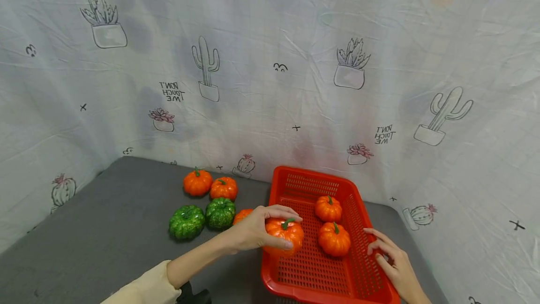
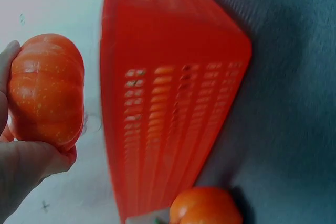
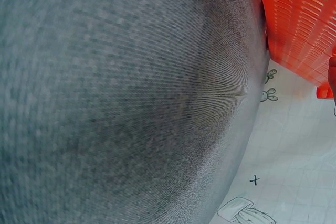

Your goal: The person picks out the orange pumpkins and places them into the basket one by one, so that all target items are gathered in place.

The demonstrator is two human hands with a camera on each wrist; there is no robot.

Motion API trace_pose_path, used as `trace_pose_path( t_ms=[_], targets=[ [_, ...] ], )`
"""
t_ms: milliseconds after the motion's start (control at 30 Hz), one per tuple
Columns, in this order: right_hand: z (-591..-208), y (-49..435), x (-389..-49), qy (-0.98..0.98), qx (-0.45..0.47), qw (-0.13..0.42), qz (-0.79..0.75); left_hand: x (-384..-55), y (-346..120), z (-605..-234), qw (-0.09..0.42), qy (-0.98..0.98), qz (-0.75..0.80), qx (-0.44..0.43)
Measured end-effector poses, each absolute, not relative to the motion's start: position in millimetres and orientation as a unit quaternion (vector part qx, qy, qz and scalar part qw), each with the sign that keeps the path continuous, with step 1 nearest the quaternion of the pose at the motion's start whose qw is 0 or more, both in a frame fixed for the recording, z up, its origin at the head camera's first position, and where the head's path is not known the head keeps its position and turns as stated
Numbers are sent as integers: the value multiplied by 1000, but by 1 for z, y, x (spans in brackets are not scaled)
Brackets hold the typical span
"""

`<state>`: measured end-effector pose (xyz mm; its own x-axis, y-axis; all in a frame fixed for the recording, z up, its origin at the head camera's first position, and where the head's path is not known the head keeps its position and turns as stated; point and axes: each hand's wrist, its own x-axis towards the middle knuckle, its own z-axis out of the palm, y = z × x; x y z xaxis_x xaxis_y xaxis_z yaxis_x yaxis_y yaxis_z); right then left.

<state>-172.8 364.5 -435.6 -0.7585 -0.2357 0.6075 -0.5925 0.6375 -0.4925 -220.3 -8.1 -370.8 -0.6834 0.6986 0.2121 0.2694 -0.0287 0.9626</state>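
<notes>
My left hand (image 1: 249,231) grips a small orange pumpkin (image 1: 291,234) with a green stem, thumb on the near side and fingers over the far side. It is held above the left side of a red plastic basket (image 1: 281,287). From the left wrist view, the pumpkin (image 2: 47,90) appears beside the basket's rim, higher than the slotted wall (image 2: 173,45). Two orange pumpkins, a rear one (image 1: 328,209) and a nearer one (image 1: 334,239), sit inside the basket. My right hand (image 1: 396,264) holds the basket's right rim, fingers bent over it; only a fingertip (image 3: 333,74) shows in the right wrist view.
Left of the basket, on the grey table (image 1: 105,229), sit two orange pumpkins (image 1: 197,182) and two green pumpkins (image 1: 187,222). Another orange pumpkin (image 1: 242,216) is partly hidden behind my left hand. A pale curtain (image 1: 261,121) with printed cacti hangs behind the table.
</notes>
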Motion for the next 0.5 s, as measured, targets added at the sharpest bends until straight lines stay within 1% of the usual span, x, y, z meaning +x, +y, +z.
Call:
trace_pose_path(
  t_ms=[100, 333, 500],
  targets=[
    [-436, 365, -173, -867, 240, 253, 355, -218, 3, -376, 179, 668, 627, 359],
    [-437, 366, -173, -865, 243, 255, 359, -214, 30, -382, 143, 678, 625, 358],
    [-436, 366, -173, -866, 242, 247, 362, -210, 48, -385, 136, 682, 632, 340]
  ],
)
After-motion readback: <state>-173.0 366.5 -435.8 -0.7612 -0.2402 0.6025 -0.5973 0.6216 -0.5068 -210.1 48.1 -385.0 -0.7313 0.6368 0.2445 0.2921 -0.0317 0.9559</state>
